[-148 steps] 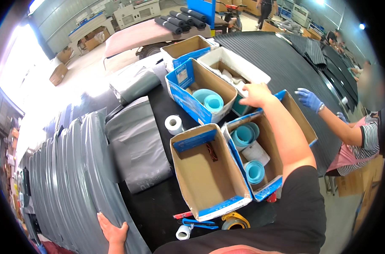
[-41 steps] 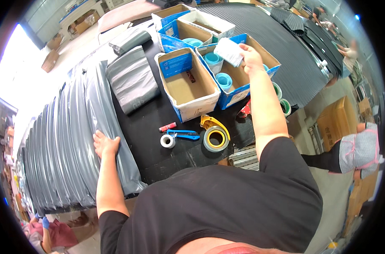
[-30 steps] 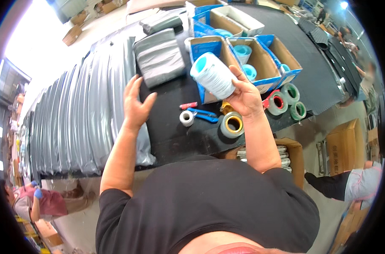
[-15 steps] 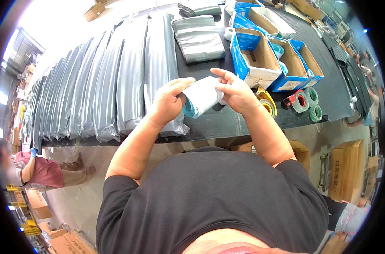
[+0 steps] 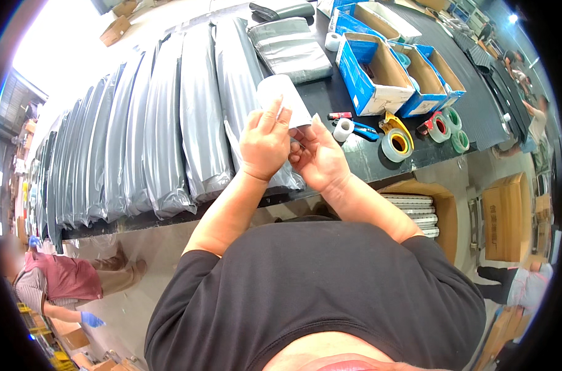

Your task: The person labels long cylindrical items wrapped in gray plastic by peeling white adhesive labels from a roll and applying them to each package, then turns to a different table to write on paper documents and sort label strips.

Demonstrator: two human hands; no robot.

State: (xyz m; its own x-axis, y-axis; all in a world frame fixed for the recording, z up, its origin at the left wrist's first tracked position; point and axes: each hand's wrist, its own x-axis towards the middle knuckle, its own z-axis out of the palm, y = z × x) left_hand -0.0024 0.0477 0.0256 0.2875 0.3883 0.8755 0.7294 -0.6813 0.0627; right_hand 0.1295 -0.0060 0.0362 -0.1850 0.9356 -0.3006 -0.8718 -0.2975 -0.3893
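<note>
Above the table's front edge, a wide white label roll (image 5: 286,96) is held between my two hands, tilted up and to the left. My left hand (image 5: 265,145) closes on its lower left side, fingers lying along the surface. My right hand (image 5: 323,157) is at the lower end, thumb raised beside the rim and fingers curled in beneath it; some fingertips are hidden. To the right lie a small white roll (image 5: 343,129), a blue cutter (image 5: 365,131), a small red object (image 5: 339,115) and a yellow tape dispenser (image 5: 396,140).
Long grey plastic-wrapped packages (image 5: 163,123) line the table's left side; a folded grey bundle (image 5: 291,52) lies behind. Blue cardboard boxes (image 5: 373,77) stand right, near a red tape dispenser (image 5: 438,128) and green tape rolls (image 5: 459,141). An open carton (image 5: 445,216) sits below. A co-worker (image 5: 64,281) stands left.
The label roll has tipped upright and moved left, and my right hand has come from its right end to its lower end. The small roll and cutter have come into view.
</note>
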